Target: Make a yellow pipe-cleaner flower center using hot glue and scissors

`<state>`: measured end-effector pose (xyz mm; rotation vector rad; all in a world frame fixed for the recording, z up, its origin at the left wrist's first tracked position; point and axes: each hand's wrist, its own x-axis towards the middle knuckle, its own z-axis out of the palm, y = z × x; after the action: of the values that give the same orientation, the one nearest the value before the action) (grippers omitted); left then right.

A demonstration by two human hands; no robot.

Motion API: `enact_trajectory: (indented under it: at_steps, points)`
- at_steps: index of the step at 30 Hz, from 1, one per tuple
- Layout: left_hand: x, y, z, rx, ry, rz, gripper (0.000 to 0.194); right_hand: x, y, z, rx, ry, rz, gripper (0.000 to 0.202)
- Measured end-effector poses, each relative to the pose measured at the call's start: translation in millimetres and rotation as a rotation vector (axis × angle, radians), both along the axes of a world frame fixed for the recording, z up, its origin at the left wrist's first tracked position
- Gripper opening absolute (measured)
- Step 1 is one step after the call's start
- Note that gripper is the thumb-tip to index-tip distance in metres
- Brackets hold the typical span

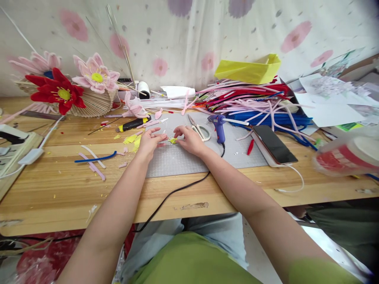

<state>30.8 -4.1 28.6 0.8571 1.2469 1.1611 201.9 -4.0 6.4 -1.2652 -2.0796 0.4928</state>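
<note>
My left hand (150, 144) is over the left part of a grey gridded cutting mat (189, 163), its fingers stretched out and apart with nothing visible in them. Facing it, my right hand (191, 140) has curled fingers and pinches a small yellow piece (172, 140) at its fingertips; fine detail of the piece is too small to make out. Yellow scraps (130, 139) lie left of my left hand. Behind my right hand rest scissors (201, 130) with pale handles. To their right stands a purple glue gun (218, 128) with a white glue stick in it.
Blue, pink and white pipe cleaners (96, 159) lie at left, near a yellow-black utility knife (133, 124). Fuzzy flowers (63, 94) stand behind. Pipe cleaner bundles (245, 96), a phone (274, 144) and a cup (348, 156) are at right. A black cord (174, 192) crosses the table front.
</note>
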Motion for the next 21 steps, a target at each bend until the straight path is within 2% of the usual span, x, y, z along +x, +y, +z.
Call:
enact_trajectory:
  at_steps: [6,10,12,14,16,21]
  points:
    - [0,-2,1.2,0.027,-0.072,-0.099,0.039,-5,0,-0.4,0.038,-0.125,0.118,0.042]
    - [1,-3,2.8,0.019,-0.120,-0.127,0.038,-8,-1,-0.7,0.045,-0.154,0.114,0.036]
    - [0,-2,3.5,0.019,-0.156,-0.121,0.037,-8,-2,-0.1,0.048,-0.100,0.105,0.032]
    - [-1,-1,4.2,0.027,-0.193,-0.102,0.036,-6,-1,-0.2,0.022,0.041,0.088,0.031]
    - [-2,0,4.6,0.033,-0.217,-0.081,0.036,-3,1,-1.5,-0.061,0.282,0.075,0.030]
    - [-1,0,2.6,0.013,-0.211,-0.053,0.033,1,11,-5.0,-0.399,0.922,0.052,0.044]
